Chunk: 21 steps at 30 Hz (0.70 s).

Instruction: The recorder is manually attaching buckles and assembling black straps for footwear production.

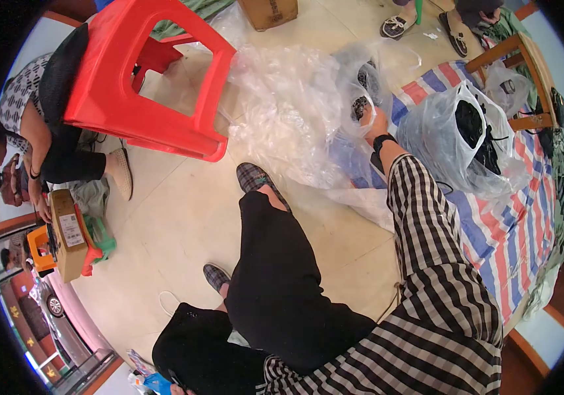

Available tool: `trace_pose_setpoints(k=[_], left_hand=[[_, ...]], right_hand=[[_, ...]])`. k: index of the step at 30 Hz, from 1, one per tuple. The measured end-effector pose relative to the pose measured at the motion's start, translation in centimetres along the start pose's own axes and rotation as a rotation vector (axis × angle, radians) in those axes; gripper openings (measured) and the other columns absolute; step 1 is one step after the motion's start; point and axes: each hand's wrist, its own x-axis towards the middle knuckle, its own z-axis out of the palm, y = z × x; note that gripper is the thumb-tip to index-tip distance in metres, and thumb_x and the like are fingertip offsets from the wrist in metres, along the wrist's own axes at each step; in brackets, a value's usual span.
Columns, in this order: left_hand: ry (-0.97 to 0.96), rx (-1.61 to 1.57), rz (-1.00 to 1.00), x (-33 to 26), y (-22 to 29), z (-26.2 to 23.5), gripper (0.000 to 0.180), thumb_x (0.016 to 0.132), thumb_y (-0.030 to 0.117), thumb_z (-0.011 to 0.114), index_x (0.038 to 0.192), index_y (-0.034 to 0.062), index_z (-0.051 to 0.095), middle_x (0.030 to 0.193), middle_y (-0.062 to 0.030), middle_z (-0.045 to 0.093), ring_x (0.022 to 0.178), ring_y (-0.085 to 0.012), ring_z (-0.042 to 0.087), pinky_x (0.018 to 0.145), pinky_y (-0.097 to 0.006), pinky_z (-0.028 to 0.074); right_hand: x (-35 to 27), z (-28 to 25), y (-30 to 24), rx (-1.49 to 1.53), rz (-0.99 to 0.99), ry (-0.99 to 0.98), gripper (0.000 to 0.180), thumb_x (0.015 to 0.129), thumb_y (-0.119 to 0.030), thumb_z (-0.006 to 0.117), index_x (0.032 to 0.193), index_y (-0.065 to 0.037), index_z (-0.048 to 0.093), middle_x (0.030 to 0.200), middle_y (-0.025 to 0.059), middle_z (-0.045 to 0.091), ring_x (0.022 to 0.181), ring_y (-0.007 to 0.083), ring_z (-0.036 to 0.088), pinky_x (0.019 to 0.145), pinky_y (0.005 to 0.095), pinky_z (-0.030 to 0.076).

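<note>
My right hand point(377, 126), with a dark band on its wrist, reaches out to a clear plastic bag point(344, 122). Small black pieces point(360, 107) lie in the bag beside its fingertips. Those fingers look drawn together, partly covered by the plastic, and what they grip cannot be made out. Just beyond, more black pieces point(367, 78) show through the same crumpled plastic. Only a sliver of my left hand point(180, 390) shows at the lower edge, by the black cloth over my leg. A thin dark object point(175, 378) is near it; the fingers are mostly hidden.
A red plastic stool point(209, 99) stands at the left, near a seated person point(38, 125) beside a cardboard box point(69, 227). Clear sheeting point(282, 99) covers the floor ahead. A bag of black items point(427, 131) sits on striped cloth point(499, 243). Another person's shoes point(394, 27) are far right.
</note>
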Motion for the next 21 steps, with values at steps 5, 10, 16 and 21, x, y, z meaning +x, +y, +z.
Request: trace_pose_setpoints(k=[5,10,16,21], left_hand=[[0.057,0.077,-0.01,-0.1,0.2,0.3,0.019,0.085,0.023,0.054,0.07,0.0151,0.046,0.055,0.0054,0.033,0.043,-0.0044,0.027,0.041,-0.018,0.021],[0.002,0.058,0.019,-0.4,-0.6,-0.9,0.022,0.086,0.023,0.053,0.068,0.0161,0.043,0.055,0.0059,0.033,0.042,-0.0042,0.026,0.04,-0.018,0.02],[-0.019,0.662,0.566,-0.1,-3.1,-2.8,0.015,0.091,0.014,0.048,0.085,0.0022,0.053,0.07,-0.0041,0.049,0.065,-0.0177,0.049,0.058,-0.029,0.041],[-0.196,0.67,0.422,-1.9,-0.3,-1.3,0.01,0.082,0.003,0.056,0.088,-0.0054,0.053,0.082,-0.0185,0.049,0.072,-0.0293,0.047,0.065,-0.039,0.039]], right_hand=[[1.5,-2.1,0.6,0.65,0.171,-0.055,0.018,0.083,-0.01,0.052,0.094,0.0,0.062,0.071,0.0171,0.063,0.064,0.0272,0.063,0.056,0.0356,0.049],[-1.8,-6.4,-4.8,1.186,0.376,-0.194,0.02,0.088,-0.009,0.047,0.1,0.002,0.059,0.074,0.009,0.063,0.059,0.0154,0.06,0.051,0.0278,0.048],[-6.1,-12.5,-5.3,1.313,0.328,-0.238,0.02,0.089,-0.009,0.046,0.103,0.001,0.058,0.087,0.0098,0.064,0.073,0.017,0.063,0.06,0.028,0.05],[-8.6,-18.0,-6.4,1.255,0.225,-0.045,0.019,0.091,-0.013,0.049,0.103,-0.002,0.057,0.09,0.0102,0.064,0.079,0.0167,0.063,0.062,0.0269,0.05]])
